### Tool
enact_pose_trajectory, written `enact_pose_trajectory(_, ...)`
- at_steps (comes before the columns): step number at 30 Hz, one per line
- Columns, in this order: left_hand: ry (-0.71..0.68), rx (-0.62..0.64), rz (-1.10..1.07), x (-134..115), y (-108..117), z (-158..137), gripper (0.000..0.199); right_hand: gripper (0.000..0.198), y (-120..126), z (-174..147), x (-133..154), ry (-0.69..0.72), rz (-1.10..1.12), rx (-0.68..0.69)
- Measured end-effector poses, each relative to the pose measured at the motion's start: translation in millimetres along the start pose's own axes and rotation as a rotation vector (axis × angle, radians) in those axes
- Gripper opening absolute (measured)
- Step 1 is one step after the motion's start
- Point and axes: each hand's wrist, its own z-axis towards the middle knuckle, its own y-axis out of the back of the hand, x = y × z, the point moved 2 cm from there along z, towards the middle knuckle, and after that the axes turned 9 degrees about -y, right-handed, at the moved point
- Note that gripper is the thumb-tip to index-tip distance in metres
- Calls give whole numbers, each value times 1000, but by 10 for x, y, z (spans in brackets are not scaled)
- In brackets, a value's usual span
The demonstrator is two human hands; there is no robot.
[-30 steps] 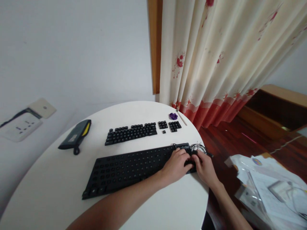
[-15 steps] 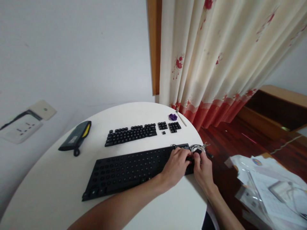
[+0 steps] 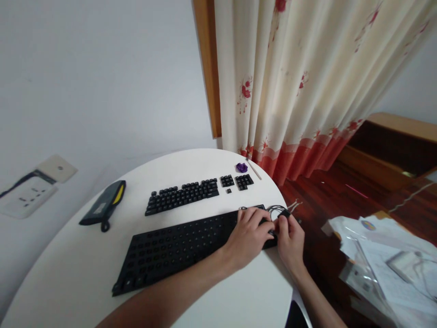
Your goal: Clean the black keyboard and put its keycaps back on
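The left hand's fingers curl, partly spread, over the right end of the black keyboard; their tips are partly hidden, so whether they grip anything I cannot tell. Just beside it at 3 o'clock, the right hand's fingers are drawn together, apparently pinching a small dark piece, too small to identify.

From the hands, the keyboard stretches toward 8 or 9 o'clock, lying on the white surface. A dark cable loops close by at 12 o'clock. The main block of loose keycaps lies toward 10 o'clock, apart from the keyboard, with 2 smaller groups and 1 single cap around 10 to 11. Near 11 sit a crumpled purple thing and a thin stick.

The step in hand looks like close finger work at the keyboard's right end. To do it well, I would let the left hand steady the frame, work 1 spot at a time with light, straight force, and keep the cable clear of the fingers.
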Motion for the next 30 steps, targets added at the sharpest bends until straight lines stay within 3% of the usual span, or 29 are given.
enact_pose_trajectory(5,288,-169,35,618,34,363,13,37,-4,45,-42,-42,86,-46)
enact_pose_trajectory(10,388,-49,140,1115,-178,644,10,36,-7,32,-63,17,10,-59)
enact_pose_trajectory(16,392,-17,186,1244,-323,636,12,35,-7,12,-83,49,-23,-44)
enact_pose_trajectory(23,412,-84,247,1270,-337,659,45,34,-5,0,-63,77,-48,-37)
enact_pose_trajectory(30,485,-89,241,1340,-343,665,49,34,-2,1,-62,76,-35,-43)
